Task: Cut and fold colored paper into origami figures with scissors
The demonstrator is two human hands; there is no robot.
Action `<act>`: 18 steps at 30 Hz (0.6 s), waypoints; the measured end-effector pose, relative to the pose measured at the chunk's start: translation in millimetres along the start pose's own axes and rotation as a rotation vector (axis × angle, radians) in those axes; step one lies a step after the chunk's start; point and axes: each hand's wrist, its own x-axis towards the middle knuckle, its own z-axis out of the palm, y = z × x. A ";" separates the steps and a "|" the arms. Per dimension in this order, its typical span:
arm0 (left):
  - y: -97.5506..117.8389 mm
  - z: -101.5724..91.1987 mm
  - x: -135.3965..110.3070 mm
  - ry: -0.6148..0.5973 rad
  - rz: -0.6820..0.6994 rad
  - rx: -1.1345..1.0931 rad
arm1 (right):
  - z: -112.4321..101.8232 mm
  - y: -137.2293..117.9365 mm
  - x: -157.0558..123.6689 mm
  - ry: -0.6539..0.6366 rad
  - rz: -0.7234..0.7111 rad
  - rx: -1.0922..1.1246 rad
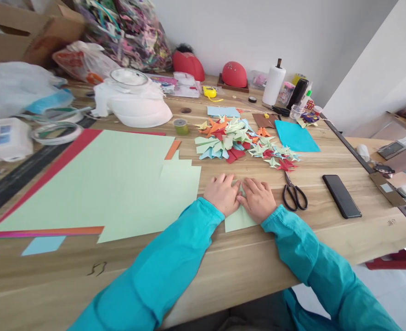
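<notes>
My left hand (pixel 222 193) and my right hand (pixel 258 198) lie side by side on a small pale green paper square (pixel 236 219) near the table's front edge. Both press down on the paper with fingers curled together, fingertips meeting over a fold at its far end. Teal sleeves cover both arms. Beyond the hands lies a heap of folded paper shapes (pixel 239 142) in green, red, orange and blue. Black scissors (pixel 294 195) lie just right of my right hand.
Large pale green sheets (pixel 96 184) over red and orange sheets cover the left of the wooden table (pixel 244 271). A black phone (pixel 341 196) lies at the right, a teal sheet (pixel 295 136) behind it. Bags, a white helmet-like form (pixel 137 108), a paper roll (pixel 273 82) and bottles crowd the back.
</notes>
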 end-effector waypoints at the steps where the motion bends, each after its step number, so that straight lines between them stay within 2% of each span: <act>1: 0.3 0.1 0.0 0.006 0.000 0.006 | -0.5 -1.2 -0.8 0.011 0.016 -0.009; 13: 0.3 3.6 -0.8 0.076 0.017 0.017 | -5.7 2.1 -8.7 0.156 0.137 -0.115; 16: -0.9 5.2 -0.6 0.104 0.037 0.013 | -2.7 4.6 -6.8 0.205 0.104 -0.101; 18: -1.2 6.4 -0.6 0.126 0.049 0.007 | -0.3 5.6 -5.4 0.187 0.071 -0.089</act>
